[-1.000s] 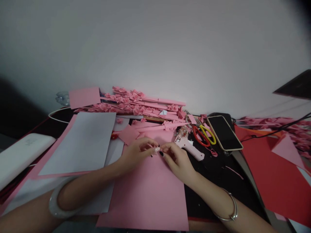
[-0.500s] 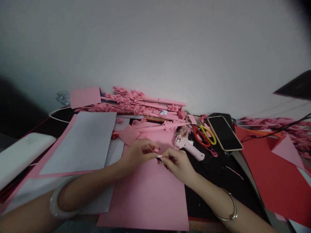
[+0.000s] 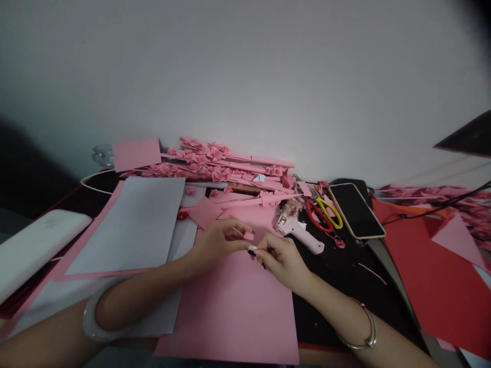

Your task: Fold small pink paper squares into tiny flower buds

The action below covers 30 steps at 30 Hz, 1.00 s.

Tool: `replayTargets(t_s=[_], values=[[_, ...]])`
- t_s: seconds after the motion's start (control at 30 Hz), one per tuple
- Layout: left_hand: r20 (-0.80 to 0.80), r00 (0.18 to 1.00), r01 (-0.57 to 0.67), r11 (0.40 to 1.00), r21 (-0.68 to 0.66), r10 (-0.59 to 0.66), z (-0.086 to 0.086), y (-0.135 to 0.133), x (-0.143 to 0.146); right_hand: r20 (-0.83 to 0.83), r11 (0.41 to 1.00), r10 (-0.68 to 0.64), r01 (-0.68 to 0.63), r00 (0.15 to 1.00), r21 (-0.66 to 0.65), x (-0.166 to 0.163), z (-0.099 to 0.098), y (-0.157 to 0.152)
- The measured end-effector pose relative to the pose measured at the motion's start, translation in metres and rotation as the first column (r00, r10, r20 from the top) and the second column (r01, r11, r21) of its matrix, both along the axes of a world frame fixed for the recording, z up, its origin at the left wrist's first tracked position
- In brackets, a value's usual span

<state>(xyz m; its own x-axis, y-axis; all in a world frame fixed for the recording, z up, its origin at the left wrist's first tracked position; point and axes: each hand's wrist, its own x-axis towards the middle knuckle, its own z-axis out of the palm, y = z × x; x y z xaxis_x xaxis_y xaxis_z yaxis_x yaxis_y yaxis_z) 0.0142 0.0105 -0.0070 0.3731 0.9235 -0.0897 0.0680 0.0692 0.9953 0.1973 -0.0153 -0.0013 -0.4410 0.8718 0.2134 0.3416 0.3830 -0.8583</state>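
My left hand (image 3: 220, 240) and my right hand (image 3: 282, 258) meet above a large sheet of pink paper (image 3: 233, 317). A small piece of pink paper (image 3: 249, 236) shows by the left fingertips, mostly hidden by the fingers. Both thumbs and forefingers are pinched together on it. Just behind the left hand lies a small pink paper square (image 3: 205, 211). To the right of my right hand, a pale pink glue gun (image 3: 301, 235) rests on a black mat (image 3: 337, 291).
Scissors with red and yellow handles (image 3: 324, 214) lie beside a phone (image 3: 356, 210). Pink paper flowers (image 3: 203, 158) are heaped along the wall. White sheets (image 3: 126, 225) and a white box-like device (image 3: 46, 245) are at left, red paper (image 3: 429, 276) at right.
The view has shifted very slightly. Both hands keep their pinch in nearly the same spot, with only tiny finger movement.
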Motion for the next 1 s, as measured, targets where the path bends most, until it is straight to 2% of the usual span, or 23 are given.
replayTargets(t_s=[0.2,0.43,0.67,0.87,1.0], values=[[0.012,1.000,0.001,1.000,-0.003,-0.001,0.0004,0.0008,-0.0015,0.029,1.000,-0.003,0.004,1.000,-0.014,0.0010,-0.0017,0.0016],[0.000,0.997,-0.078,0.993,0.085,0.079,0.0045,0.0074,-0.0086,0.088,0.999,-0.027,0.031,0.996,-0.037,0.0022,-0.0060,0.0046],[-0.022,0.996,-0.079,0.993,0.089,0.081,0.0028,0.0066,-0.0071,0.130,0.997,-0.055,0.047,0.990,0.061,0.0032,-0.0042,0.0069],[-0.015,0.997,-0.072,0.990,0.119,0.074,0.0016,0.0066,-0.0055,0.087,0.994,-0.103,0.100,0.991,0.034,0.0018,-0.0062,0.0053],[0.023,0.997,-0.078,0.987,0.141,0.075,0.0007,0.0070,-0.0047,0.081,0.996,-0.087,0.085,0.993,0.024,0.0022,-0.0070,0.0050]])
